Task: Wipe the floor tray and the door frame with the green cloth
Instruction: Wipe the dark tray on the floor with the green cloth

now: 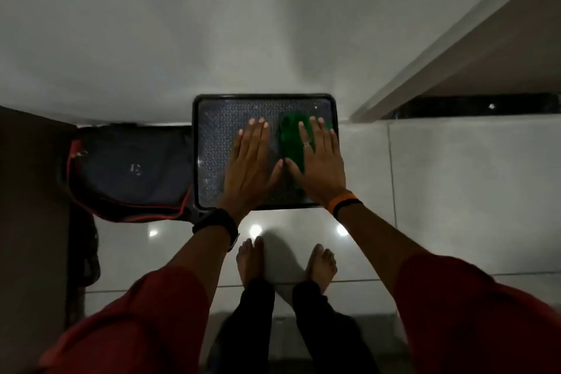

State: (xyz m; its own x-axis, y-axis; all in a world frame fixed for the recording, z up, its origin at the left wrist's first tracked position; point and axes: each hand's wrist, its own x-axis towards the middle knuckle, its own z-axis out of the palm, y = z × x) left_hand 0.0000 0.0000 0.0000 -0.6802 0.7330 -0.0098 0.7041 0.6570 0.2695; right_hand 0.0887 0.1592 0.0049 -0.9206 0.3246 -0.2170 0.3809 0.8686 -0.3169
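Head view, looking down. The tray (264, 100), black with a raised rim and a patterned floor, lies on the tiled floor (455, 191) against the wall (212, 24). Both hands rest inside it, palms down, fingers straight and spread; neither is clenched.

The left hand (250, 167) lies flat on the bare tray floor, grasping nothing. A black watch (217, 223) sits on its wrist, over the tray's near rim.

The right hand (318, 167) lies flat on the cloth (293, 142), pressing it against the tray rather than gripping it. The cloth, green and folded into a long strip, shows between the two hands, beside the right thumb and beyond the right fingertips; the rest is hidden under the palm. A ring (306, 144) is on one finger, and an orange band (341, 202) with a darker band beside it circles the wrist.

Left of the left hand, touching the tray's left rim, lies a dark bag (130, 167) with red piping. Right of and beyond the right hand, the door frame (455, 45) rises from the floor, just beside the tray's far right corner and clear of both hands. A dark sill (470, 106) runs along its foot.

Nearer than the hands, two bare feet (285, 261) stand on the tiles between the forearms. Red sleeves (145, 313) cover the upper arms. The picture is dim; three bright reflections mark the tiles near the wrists.
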